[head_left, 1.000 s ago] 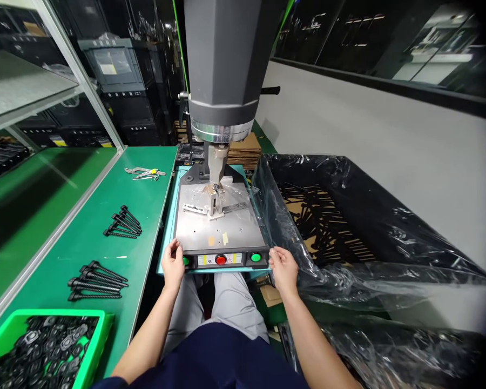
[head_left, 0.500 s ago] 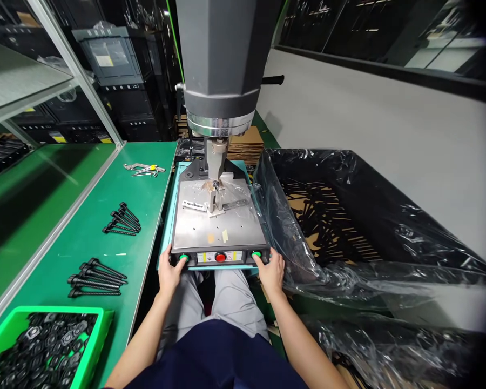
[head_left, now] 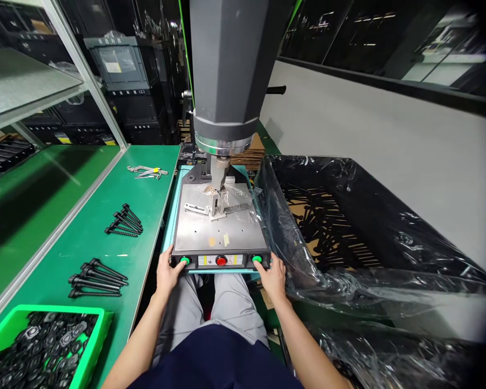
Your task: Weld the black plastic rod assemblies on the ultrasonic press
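Left hand (head_left: 169,273) and right hand (head_left: 272,275) flank the front corners of the machine base (head_left: 247,265), fingers spread and bent, thumbs on the round left green button (head_left: 185,260) and right green button (head_left: 257,259). Between these: a red button (head_left: 221,261) and yellow-barred label (head_left: 235,260), text illegible. Beyond, an angular fixture (head_left: 221,207) stands near the centre of the smooth metal plate (head_left: 237,239), beneath the tapered horn (head_left: 217,175).

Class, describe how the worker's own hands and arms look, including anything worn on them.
The left hand and right hand are bare: no gloves, and no ring, watch or bracelet shows. Both forearms are uncovered, with no sleeve on them. The top is dark navy.
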Tool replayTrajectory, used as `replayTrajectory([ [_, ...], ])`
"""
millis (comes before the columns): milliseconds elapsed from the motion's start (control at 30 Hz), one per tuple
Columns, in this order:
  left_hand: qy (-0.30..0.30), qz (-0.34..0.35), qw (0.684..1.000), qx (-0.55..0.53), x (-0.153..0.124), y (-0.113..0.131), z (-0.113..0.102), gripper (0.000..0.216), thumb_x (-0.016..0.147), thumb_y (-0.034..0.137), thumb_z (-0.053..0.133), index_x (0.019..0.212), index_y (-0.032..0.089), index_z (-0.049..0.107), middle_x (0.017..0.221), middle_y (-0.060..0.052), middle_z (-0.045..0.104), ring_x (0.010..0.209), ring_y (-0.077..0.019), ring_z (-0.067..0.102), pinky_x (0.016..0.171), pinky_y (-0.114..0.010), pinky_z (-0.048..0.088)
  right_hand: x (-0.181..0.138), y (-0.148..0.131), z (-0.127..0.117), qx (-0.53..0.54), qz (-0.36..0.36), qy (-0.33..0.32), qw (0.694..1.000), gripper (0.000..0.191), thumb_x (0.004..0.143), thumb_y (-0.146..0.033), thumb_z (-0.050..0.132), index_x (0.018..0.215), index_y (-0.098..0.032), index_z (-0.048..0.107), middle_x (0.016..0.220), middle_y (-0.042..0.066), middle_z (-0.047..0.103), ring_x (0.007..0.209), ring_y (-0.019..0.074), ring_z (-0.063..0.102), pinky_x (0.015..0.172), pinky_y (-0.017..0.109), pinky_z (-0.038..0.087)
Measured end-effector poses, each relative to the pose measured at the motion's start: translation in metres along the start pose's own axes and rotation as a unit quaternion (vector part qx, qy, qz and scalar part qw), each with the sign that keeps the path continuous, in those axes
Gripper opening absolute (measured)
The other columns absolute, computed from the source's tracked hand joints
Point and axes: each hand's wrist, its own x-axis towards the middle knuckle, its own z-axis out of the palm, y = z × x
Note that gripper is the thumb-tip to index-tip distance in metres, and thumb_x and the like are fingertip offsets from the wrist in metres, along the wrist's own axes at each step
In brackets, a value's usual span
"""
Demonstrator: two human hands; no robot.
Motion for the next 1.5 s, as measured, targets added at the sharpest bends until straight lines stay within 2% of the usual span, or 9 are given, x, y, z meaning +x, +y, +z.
replayTrajectory([
  [733, -0.008, -0.007, 1.0, -0.009, 0.001, 0.001, -0.003, 0.073, 0.074, 0.047, 0.073, 0.14, 0.026, 0.05, 0.128, -0.01, 0.055, 0.114, -0.0275, 0.059, 0.097, -0.047, 0.051, -0.002, -0.008, -0.005, 0.032, 0.044, -0.012, 0.998, 0.076, 0.075, -0.071, 0.056, 0.126, -0.015, 0.057, 0.118, 0.019, 0.06, 0.1, 0.033, 0.058, 0.09, 0.05, 0.047],
  [833, 0.026, 0.015, 1.0, -0.003, 0.003, 0.013, -0.008, 0.071, 0.075, 0.047, 0.073, 0.138, 0.024, 0.052, 0.129, -0.013, 0.056, 0.115, -0.0287, 0.06, 0.097, -0.048, 0.051, -0.002, -0.006, -0.005, 0.045, 0.043, -0.012, 0.998, 0.077, 0.074, -0.071, 0.057, 0.126, -0.014, 0.057, 0.119, 0.02, 0.06, 0.099, 0.0328, 0.058, 0.088, 0.049, 0.048],
  [967, 0.082, 0.046, 0.993, -0.076, 0.012, 0.052, -0.009, 0.054, 0.083, 0.044, 0.065, 0.132, 0.021, 0.057, 0.124, -0.013, 0.061, 0.114, -0.0262, 0.061, 0.095, -0.044, 0.053, -0.002, -0.01, -0.009, 0.07, 0.059, -0.012, 0.996, 0.077, 0.072, -0.07, 0.06, 0.125, -0.014, 0.058, 0.117, 0.02, 0.06, 0.098, 0.0329, 0.059, 0.083, 0.048, 0.052],
  [1067, 0.026, 0.052, 0.982, -0.18, 0.028, 0.087, 0.001, 0.05, 0.087, 0.042, 0.063, 0.131, 0.021, 0.057, 0.113, -0.011, 0.067, 0.107, -0.0227, 0.065, 0.093, -0.041, 0.054, -0.003, -0.027, -0.016, 0.111, 0.065, 0.035, 0.991, 0.07, 0.076, -0.065, 0.061, 0.123, -0.014, 0.059, 0.119, 0.02, 0.06, 0.1, 0.031, 0.06, 0.079, 0.045, 0.055],
  [1167, -0.056, 0.066, 0.964, -0.253, 0.052, 0.115, 0.017, 0.057, 0.086, 0.043, 0.064, 0.138, 0.022, 0.051, 0.111, -0.011, 0.07, 0.107, -0.0217, 0.066, 0.094, -0.04, 0.052, -0.003, -0.057, -0.021, 0.168, 0.041, 0.066, 0.983, 0.056, 0.083, -0.056, 0.059, 0.121, -0.014, 0.06, 0.116, 0.019, 0.063, 0.1, 0.0272, 0.062, 0.081, 0.041, 0.056],
  [1233, -0.106, 0.068, 0.949, -0.289, 0.071, 0.129, 0.028, 0.065, 0.087, 0.044, 0.064, 0.145, 0.024, 0.043, 0.117, -0.012, 0.069, 0.112, -0.022, 0.064, 0.097, -0.04, 0.05, -0.001, -0.08, -0.02, 0.213, 0.022, 0.011, 0.977, 0.048, 0.087, -0.052, 0.057, 0.116, -0.015, 0.063, 0.105, 0.016, 0.069, 0.093, 0.0253, 0.066, 0.08, 0.04, 0.056],
  [1333, -0.148, 0.055, 0.935, -0.316, 0.096, 0.146, 0.044, 0.074, 0.087, 0.048, 0.062, 0.152, 0.028, 0.032, 0.135, -0.013, 0.061, 0.126, -0.023, 0.057, 0.104, -0.041, 0.045, 0.007, -0.117, -0.011, 0.257, -0.032, -0.121, 0.958, 0.037, 0.09, -0.046, 0.055, 0.107, -0.017, 0.068, 0.096, 0.013, 0.073, 0.089, 0.0246, 0.069, 0.08, 0.039, 0.057],
  [1400, -0.158, 0.055, 0.934, -0.316, 0.11, 0.155, 0.052, 0.079, 0.087, 0.05, 0.062, 0.155, 0.03, 0.026, 0.144, -0.014, 0.054, 0.134, -0.024, 0.05, 0.108, -0.042, 0.043, 0.018, -0.141, 0.001, 0.262, -0.091, -0.179, 0.944, 0.032, 0.092, -0.04, 0.053, 0.107, -0.019, 0.07, 0.101, 0.011, 0.074, 0.092, 0.025, 0.07, 0.083, 0.04, 0.057],
  [1500, -0.156, 0.064, 0.932, -0.322, 0.126, 0.166, 0.06, 0.085, 0.086, 0.051, 0.062, 0.157, 0.028, 0.02, 0.149, -0.014, 0.048, 0.14, -0.0248, 0.043, 0.109, -0.042, 0.042, 0.044, -0.172, 0.023, 0.241, -0.18, -0.186, 0.935, 0.033, 0.092, -0.029, 0.049, 0.118, -0.02, 0.067, 0.121, 0.012, 0.069, 0.111, 0.0263, 0.065, 0.099, 0.045, 0.052],
])
